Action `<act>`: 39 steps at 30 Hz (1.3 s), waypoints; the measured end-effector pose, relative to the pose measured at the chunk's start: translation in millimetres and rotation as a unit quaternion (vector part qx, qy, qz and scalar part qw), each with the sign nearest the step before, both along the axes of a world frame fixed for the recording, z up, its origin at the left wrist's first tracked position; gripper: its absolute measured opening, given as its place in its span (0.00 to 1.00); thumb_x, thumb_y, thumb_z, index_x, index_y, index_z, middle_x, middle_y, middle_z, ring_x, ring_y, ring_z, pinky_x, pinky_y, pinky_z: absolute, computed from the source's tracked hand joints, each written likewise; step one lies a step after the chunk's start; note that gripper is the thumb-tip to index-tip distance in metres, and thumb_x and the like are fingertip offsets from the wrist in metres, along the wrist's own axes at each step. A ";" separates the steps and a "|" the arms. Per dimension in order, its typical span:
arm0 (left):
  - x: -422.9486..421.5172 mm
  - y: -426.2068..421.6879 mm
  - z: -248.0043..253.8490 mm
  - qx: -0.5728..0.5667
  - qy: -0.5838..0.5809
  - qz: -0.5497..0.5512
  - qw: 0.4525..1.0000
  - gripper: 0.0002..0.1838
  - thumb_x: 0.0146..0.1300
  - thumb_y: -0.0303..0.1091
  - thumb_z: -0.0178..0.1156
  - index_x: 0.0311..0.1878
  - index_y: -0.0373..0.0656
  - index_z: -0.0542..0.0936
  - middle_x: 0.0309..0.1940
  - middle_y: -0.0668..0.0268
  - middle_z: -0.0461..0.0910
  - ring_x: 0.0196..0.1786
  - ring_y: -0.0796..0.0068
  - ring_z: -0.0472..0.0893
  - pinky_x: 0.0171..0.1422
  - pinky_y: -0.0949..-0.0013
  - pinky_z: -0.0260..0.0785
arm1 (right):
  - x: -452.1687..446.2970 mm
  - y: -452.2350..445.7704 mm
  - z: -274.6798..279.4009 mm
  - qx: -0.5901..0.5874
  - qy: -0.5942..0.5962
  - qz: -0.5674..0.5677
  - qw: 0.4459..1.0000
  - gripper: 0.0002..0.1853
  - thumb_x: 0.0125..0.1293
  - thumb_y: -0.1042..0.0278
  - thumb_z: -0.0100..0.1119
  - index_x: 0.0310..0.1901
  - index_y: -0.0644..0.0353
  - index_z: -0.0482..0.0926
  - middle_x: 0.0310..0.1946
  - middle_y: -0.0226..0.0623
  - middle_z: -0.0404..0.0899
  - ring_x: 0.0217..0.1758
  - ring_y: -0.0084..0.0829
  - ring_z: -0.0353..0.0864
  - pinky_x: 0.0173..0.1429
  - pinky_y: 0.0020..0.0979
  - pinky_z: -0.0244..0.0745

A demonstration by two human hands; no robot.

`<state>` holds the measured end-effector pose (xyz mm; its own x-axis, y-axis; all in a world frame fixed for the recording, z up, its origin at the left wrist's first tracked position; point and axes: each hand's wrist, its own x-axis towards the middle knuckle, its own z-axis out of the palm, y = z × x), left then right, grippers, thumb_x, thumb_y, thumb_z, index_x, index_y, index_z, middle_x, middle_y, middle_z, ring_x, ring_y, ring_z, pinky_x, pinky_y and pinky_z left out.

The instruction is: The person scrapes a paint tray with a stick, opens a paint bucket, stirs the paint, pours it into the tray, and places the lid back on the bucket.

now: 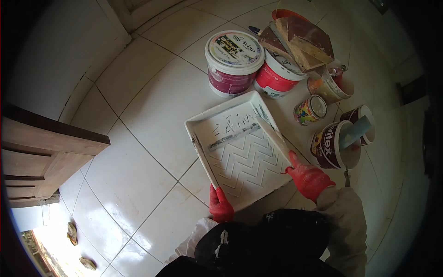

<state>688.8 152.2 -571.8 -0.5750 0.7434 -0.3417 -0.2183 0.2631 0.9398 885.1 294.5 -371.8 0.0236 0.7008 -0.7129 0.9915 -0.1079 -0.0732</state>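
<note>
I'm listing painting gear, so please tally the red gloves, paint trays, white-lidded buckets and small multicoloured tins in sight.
Red gloves: 2
Paint tray: 1
White-lidded buckets: 2
Small multicoloured tin: 1
Total: 6

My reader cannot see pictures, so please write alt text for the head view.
A red-gloved left hand and right hand hold opposite sides of a white paint tray. Beyond it, paint buckets stand on a tiled floor; a wooden door shows at left.

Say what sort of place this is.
Probably a room indoors that is being painted: there's a paint-smeared tray, buckets with paint brand labels, and a tiled floor beside a panelled door.
</note>
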 end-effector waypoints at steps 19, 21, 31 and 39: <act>-114.5 16.8 22.9 -0.111 0.183 -0.239 0.947 0.27 0.70 0.41 0.58 0.70 0.49 0.69 0.52 0.59 0.83 0.57 0.67 0.82 0.62 0.68 0.70 | 42.2 80.5 14.1 0.076 -0.146 0.309 0.937 0.30 0.70 0.51 0.53 0.71 0.44 0.59 0.35 0.48 0.81 0.38 0.49 0.83 0.36 0.48 0.74; -116.7 13.6 9.0 -0.104 0.182 -0.245 0.947 0.27 0.70 0.42 0.58 0.70 0.50 0.69 0.52 0.59 0.83 0.57 0.66 0.82 0.62 0.67 0.70 | 34.9 92.9 -5.1 0.111 -0.106 0.348 0.925 0.30 0.70 0.51 0.53 0.71 0.43 0.59 0.35 0.48 0.81 0.36 0.49 0.83 0.35 0.48 0.74; -109.0 18.1 13.5 -0.176 0.178 -0.143 0.958 0.24 0.73 0.40 0.52 0.68 0.43 0.70 0.57 0.58 0.81 0.63 0.67 0.77 0.67 0.67 0.64 | -48.4 91.2 -47.9 0.037 0.101 0.301 0.948 0.34 0.71 0.46 0.51 0.74 0.43 0.54 0.35 0.56 0.80 0.38 0.56 0.82 0.46 0.51 0.75; -86.2 15.6 19.1 -0.157 0.179 -0.115 0.964 0.23 0.73 0.48 0.50 0.67 0.51 0.72 0.52 0.56 0.82 0.57 0.55 0.80 0.62 0.60 0.69 | -81.0 43.9 -40.8 -0.003 0.147 0.213 0.966 0.29 0.73 0.49 0.49 0.70 0.47 0.56 0.38 0.56 0.80 0.39 0.59 0.80 0.43 0.52 0.73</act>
<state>602.6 167.8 -552.7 -0.5305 0.7573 -0.3809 0.2033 0.5499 0.8101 804.1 338.4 -412.6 -0.4699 0.5974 -0.6498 0.8825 0.3042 -0.3586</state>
